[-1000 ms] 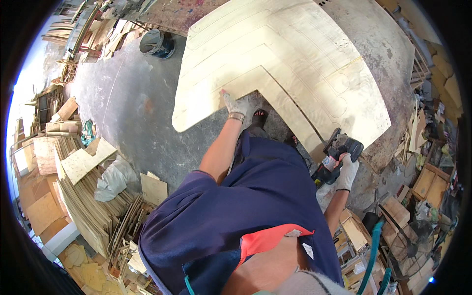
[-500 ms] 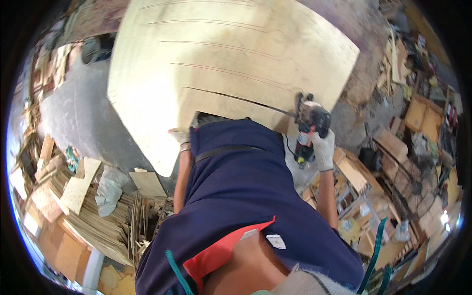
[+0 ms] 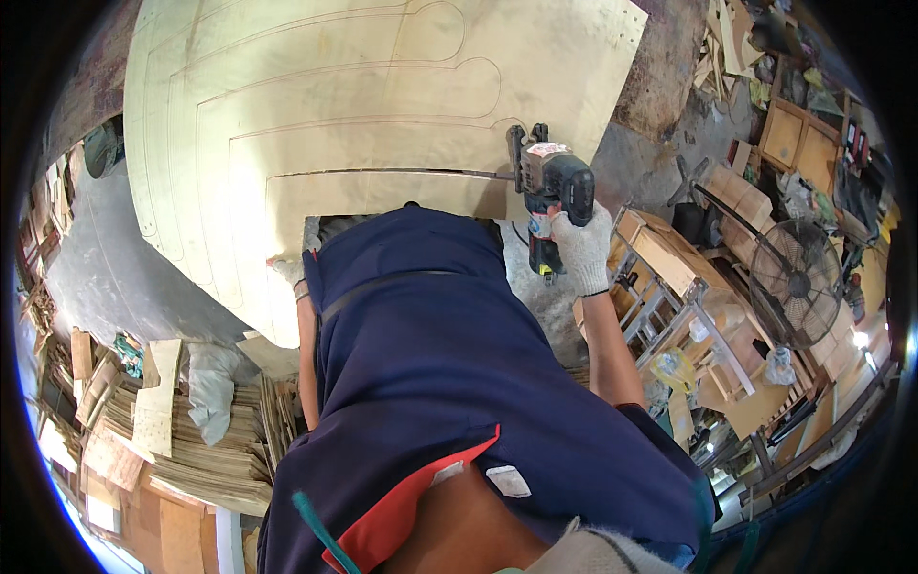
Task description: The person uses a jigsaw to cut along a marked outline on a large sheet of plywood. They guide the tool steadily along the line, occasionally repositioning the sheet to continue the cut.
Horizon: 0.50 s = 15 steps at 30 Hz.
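A large pale plywood sheet (image 3: 382, 96) lies in front of me, marked with long, curved reddish outlines. A narrow dark cut (image 3: 382, 172) runs along one line near its closest edge. At the right end of this cut stands a black and grey jigsaw (image 3: 555, 187), its base on the sheet. My right hand (image 3: 583, 253), in a white knit glove, is closed around the jigsaw's handle. My left hand (image 3: 287, 272), also gloved, grips the sheet's near edge at the left; most of its fingers are hidden.
Stacked thin wood strips (image 3: 206, 459) and a grey-white plastic bag (image 3: 212, 387) lie at lower left. At right stand a black-caged fan (image 3: 796, 282) and a wooden box-like piece (image 3: 660, 249), among many offcuts. My dark blue apron (image 3: 421, 306) reaches the sheet's near edge.
My view has turned, so the sheet, jigsaw and both hands appear farther left and the cut looks nearly level. Both hands keep their holds. The jigsaw stays at the cut's right end.
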Available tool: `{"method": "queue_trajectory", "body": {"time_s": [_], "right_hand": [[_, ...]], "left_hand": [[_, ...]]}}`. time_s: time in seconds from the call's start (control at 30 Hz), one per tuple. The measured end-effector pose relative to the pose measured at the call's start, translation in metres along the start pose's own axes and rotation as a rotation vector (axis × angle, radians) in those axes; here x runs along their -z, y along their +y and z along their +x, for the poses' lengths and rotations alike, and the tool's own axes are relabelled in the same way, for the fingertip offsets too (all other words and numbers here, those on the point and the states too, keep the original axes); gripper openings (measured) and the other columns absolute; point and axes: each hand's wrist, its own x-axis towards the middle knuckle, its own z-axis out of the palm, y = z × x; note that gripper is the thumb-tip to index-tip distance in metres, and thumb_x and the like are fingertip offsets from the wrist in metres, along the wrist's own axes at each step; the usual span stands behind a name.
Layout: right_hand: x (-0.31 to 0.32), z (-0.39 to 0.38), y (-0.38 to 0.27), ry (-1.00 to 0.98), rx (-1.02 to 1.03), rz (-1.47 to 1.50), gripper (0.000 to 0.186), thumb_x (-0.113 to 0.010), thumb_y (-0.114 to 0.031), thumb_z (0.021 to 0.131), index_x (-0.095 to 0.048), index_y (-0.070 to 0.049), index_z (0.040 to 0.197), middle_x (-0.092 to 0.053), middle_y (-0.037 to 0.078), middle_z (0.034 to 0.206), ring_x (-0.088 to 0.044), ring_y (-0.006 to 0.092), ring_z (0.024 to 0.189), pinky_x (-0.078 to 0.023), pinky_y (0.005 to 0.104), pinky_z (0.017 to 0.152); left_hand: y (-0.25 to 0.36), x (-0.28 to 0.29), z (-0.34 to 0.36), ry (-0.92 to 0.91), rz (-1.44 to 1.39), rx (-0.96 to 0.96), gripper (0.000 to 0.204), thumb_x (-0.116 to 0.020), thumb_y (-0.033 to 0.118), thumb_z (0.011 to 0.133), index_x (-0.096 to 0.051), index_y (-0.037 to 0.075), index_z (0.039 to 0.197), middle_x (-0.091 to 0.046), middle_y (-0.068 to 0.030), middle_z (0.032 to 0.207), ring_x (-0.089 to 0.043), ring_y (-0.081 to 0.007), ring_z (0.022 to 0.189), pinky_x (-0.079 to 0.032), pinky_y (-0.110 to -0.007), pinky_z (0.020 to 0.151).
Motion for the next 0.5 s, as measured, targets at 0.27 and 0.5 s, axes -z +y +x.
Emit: {"method": "queue_trajectory", "body": {"time_s": [0.27, 0.5], "right_hand": [[0.005, 0.004, 0.004, -0.007, 0.061, -0.032, 0.021, -0.074, -0.015, 0.081, -0.073, 0.001, 0.095, -0.073, 0.01, 0.076, -0.068, 0.0157, 0.068, -0.053, 0.0345, 0.066], [0.009, 0.007, -0.008, -0.025, 0.062, -0.068, 0.023, -0.075, -0.016, 0.078, -0.072, 0.001, 0.094, -0.071, 0.011, 0.073, -0.067, 0.0172, 0.065, -0.052, 0.0346, 0.064]], "left_hand": [[0.007, -0.009, -0.001, -0.016, -0.007, 0.033, 0.09, -0.06, 0.06, 0.093, -0.039, -0.006, 0.15, -0.046, -0.0222, 0.154, -0.043, -0.0358, 0.14, -0.032, -0.049, 0.12], [0.011, -0.018, -0.002, -0.046, -0.033, 0.057, 0.085, -0.059, 0.056, 0.094, -0.04, -0.006, 0.149, -0.047, -0.0211, 0.153, -0.044, -0.0348, 0.138, -0.034, -0.048, 0.119]]}}
